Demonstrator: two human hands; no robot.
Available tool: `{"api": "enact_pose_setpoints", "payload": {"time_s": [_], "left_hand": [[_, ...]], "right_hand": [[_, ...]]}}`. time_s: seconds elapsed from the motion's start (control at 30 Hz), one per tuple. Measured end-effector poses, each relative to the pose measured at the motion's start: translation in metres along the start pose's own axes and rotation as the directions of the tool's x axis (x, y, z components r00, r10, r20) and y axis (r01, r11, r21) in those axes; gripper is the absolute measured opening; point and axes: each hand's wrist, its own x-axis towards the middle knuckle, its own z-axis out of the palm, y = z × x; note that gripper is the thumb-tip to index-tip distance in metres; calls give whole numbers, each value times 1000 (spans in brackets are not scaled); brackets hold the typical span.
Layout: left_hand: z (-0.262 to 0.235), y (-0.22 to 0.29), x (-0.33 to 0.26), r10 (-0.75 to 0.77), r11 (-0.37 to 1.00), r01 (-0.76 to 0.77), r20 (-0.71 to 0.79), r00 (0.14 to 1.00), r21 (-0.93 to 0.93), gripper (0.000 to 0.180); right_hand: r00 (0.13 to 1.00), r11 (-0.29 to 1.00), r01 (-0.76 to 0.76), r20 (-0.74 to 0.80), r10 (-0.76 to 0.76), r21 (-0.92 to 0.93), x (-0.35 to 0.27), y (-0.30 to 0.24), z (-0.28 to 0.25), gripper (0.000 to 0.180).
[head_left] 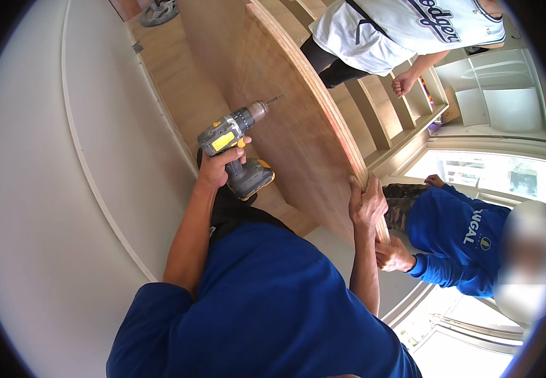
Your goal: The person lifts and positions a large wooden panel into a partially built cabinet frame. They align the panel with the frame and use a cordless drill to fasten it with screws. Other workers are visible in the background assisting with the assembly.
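Note:
A black and yellow cordless drill (225, 133) is in my left hand (215, 165), whose fingers wrap around its grip. The drill's bit points up and to the right in front of the broad brown face of a plywood panel (298, 142). Whether the bit touches that face I cannot tell. Over the panel's pale layered edge lies my right hand (367, 200), gripping it with the fingers bent over the edge. Just below it, another person's hand (394, 255) also holds the edge.
On the left runs a pale wall (121, 126) beside the wooden floor (166, 60). Open wooden shelving (373, 113) stands beyond the panel. A person in a white jersey (399, 31) and one in a blue sweatshirt (455, 236) are on the panel's far side. A grey shoe (158, 14) shows at the top.

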Motion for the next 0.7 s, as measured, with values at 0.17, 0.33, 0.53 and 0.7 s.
{"api": "enact_pose_setpoints", "payload": {"time_s": [0.17, 0.33, 0.53, 0.7], "left_hand": [[0, -5, 2, 4, 1000, -4, -19, 1000, -2, 45], [1, -8, -2, 7, 999, -9, -45, 999, -43, 44], [7, -16, -3, 87, 994, -96, -143, 986, -57, 40], [19, -27, 0, 209, 976, -217, -220, 953, -12, 41]], "right_hand": [[1000, 1000, 2, 17, -2, -10, -5, 5, -1, 53], [999, 999, 44, -8, -44, 5, -8, 10, 1, 53], [999, 999, 44, 10, -44, -4, -16, 28, 8, 51], [999, 999, 40, 28, -40, 2, -24, 41, 16, 50]]}}
